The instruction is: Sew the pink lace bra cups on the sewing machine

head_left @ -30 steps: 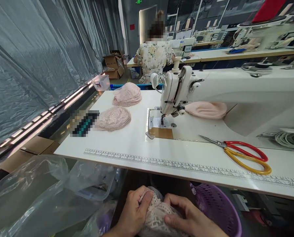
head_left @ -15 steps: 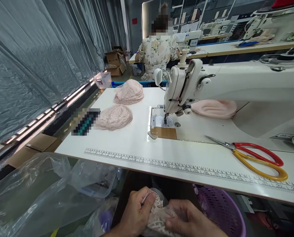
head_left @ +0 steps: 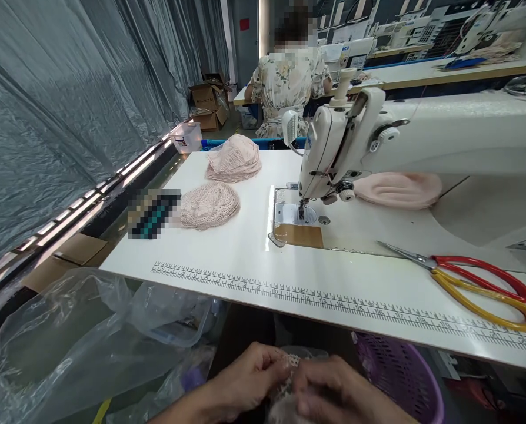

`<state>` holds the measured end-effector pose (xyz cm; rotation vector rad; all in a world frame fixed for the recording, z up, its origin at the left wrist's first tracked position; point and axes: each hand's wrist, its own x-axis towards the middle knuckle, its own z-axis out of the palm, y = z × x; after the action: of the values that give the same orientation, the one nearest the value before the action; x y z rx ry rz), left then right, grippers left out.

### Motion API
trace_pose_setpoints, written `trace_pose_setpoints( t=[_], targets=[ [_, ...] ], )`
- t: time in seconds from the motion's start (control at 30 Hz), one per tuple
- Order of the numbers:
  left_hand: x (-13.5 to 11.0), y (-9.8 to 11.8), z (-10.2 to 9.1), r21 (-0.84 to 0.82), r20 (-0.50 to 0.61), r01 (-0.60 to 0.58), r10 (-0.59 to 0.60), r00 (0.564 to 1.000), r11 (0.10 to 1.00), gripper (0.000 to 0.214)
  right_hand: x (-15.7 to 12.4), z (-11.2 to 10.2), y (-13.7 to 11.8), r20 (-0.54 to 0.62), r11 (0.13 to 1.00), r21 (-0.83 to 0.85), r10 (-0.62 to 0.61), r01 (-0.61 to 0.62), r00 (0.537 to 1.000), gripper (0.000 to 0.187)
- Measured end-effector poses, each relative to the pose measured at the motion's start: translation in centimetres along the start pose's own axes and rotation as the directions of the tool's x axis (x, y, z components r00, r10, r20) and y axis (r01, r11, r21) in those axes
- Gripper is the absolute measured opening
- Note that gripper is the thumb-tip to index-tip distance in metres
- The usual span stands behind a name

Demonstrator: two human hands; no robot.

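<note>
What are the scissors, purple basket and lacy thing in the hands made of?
Scissors: shiny grey blades, so metal; glossy red and yellow handles, perhaps plastic. Purple basket: likely plastic, smooth-looking, with regular holes. Lacy piece: probably matte lace fabric, showing little openings.

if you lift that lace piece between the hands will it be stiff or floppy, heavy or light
Probably floppy: the lace piece bunches between the left hand and right hand. It is likely light, since its visible edge is thin openwork. Those small holes might also catch on something pointed.
</note>
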<state>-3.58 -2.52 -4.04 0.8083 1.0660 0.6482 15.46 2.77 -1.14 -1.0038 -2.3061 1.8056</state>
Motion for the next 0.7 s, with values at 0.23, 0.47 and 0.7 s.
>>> trace_pose_setpoints(
  t=[0.23,0.47,0.7],
  targets=[
    [-0.3,1.2,-0.5,-0.235,0.106,0.204,-0.184,0.977,0.950,0.014,1.5,-0.2,0.1,-0.073,0.979,-0.152,0.128,-0.138,0.989,0.021],
    [-0.3,1.0,-1.6,-0.171,0.216,0.218,-0.180,0.960,0.961,0.015,1.6,-0.3,-0.4,-0.025,0.966,-0.206,0.156,-0.158,0.987,0.024],
    [-0.5,1.2,-2.0,-0.115,0.245,0.179,-0.147,0.958,0.977,0.008,1.5,-0.1,-0.1,-0.012,0.970,-0.192,0.149,-0.149,0.989,0.025]
  ],
)
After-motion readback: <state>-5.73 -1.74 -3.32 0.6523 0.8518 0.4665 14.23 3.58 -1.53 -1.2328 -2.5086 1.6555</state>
